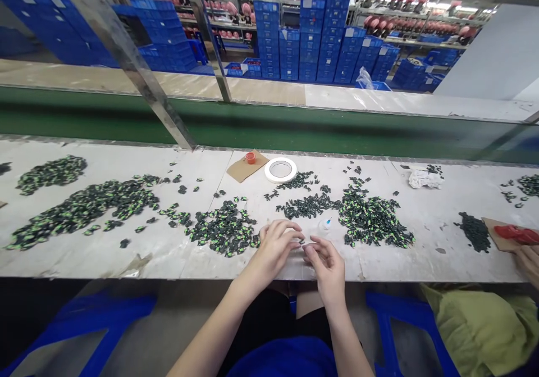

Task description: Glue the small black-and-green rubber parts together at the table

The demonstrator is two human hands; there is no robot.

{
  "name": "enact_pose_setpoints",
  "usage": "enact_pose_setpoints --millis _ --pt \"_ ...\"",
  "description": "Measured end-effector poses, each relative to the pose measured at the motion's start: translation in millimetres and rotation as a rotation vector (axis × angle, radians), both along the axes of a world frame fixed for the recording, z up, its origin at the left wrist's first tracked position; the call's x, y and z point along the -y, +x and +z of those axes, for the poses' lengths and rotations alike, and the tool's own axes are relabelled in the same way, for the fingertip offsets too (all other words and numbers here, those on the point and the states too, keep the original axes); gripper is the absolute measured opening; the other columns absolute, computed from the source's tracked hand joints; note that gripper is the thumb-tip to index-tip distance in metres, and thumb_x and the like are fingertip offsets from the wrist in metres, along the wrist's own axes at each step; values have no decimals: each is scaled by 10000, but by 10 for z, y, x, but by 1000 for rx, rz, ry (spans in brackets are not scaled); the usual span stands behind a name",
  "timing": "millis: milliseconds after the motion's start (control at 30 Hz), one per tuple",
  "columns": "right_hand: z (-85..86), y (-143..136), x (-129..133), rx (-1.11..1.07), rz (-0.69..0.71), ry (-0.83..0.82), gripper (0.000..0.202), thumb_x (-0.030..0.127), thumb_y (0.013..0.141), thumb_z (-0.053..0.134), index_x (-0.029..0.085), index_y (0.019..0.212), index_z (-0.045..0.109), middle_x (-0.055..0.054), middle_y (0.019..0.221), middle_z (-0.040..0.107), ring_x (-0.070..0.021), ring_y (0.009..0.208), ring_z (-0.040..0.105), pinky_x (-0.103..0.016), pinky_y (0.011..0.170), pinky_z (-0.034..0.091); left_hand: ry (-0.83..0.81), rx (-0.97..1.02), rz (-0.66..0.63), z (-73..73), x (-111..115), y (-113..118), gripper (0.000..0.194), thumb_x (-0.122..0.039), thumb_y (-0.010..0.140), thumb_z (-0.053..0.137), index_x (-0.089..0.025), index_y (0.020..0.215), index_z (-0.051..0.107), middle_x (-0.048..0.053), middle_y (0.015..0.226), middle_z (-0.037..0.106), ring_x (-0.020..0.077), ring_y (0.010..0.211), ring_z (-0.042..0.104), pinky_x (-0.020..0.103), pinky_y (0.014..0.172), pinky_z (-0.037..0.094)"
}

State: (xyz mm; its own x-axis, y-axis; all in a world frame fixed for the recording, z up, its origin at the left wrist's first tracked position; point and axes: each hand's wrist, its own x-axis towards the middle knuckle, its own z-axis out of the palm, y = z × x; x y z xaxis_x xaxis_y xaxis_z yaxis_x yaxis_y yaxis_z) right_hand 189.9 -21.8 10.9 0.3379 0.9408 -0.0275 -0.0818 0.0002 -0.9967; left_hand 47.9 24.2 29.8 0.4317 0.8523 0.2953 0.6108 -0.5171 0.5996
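My left hand (277, 246) is over the front of the table with its fingers curled and thumb close to them. A small dark piece shows at its fingertips. My right hand (326, 262) faces it a short gap away, thumb and forefinger pinched at what looks like another small dark piece; its details are too small to make out. Behind them stands a small clear bottle (325, 225) with a blue tip. To the left lies a pile of black-and-green parts (223, 228), to the right another such pile (373, 217). Small dark pieces (309, 205) lie scattered behind my hands.
A white tape roll (269, 173) lies farther back, beside brown cardboard (240, 169) bearing a red cap (250, 157). A long parts heap (88, 205) spreads left. At right, another person's hand (529, 259) touches cardboard with red material (516, 234). Crumpled white paper (425, 179) lies nearby.
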Motion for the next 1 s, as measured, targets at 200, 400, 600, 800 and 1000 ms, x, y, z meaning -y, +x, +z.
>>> enact_pose_setpoints --millis 200,400,600,800,1000 --pt "-39 60 -80 -78 92 -56 287 430 648 775 170 758 723 -66 751 735 -213 677 696 -328 587 591 -20 5 1 -105 158 -18 296 -126 909 488 -263 1154 582 64 1142 649 219 1091 560 387 927 361" --pt "-99 65 -32 63 13 -97 309 458 697 722 166 796 745 -94 812 759 -247 763 718 -355 685 598 16 19 225 -406 160 22 115 -187 876 576 -222 962 644 75 1061 645 258 1048 560 419 859 446" --pt "-89 6 -21 194 79 -78 276 439 770 664 182 827 748 -86 867 763 -246 802 722 -356 762 589 58 189 161 -439 119 72 185 -123 902 477 -216 905 637 62 943 657 223 964 578 399 839 512" --pt "-58 -18 -36 59 101 -110 256 425 720 709 179 782 747 -68 793 763 -241 744 730 -362 735 605 -44 295 120 -325 167 35 171 -138 900 473 -200 911 632 53 867 670 195 858 624 329 758 529" --pt "39 13 -38 13 95 -24 154 332 679 753 182 711 754 -58 738 759 -221 704 724 -333 692 611 -125 409 68 -152 205 10 148 -156 883 518 -199 889 659 54 861 688 193 872 631 313 775 524"
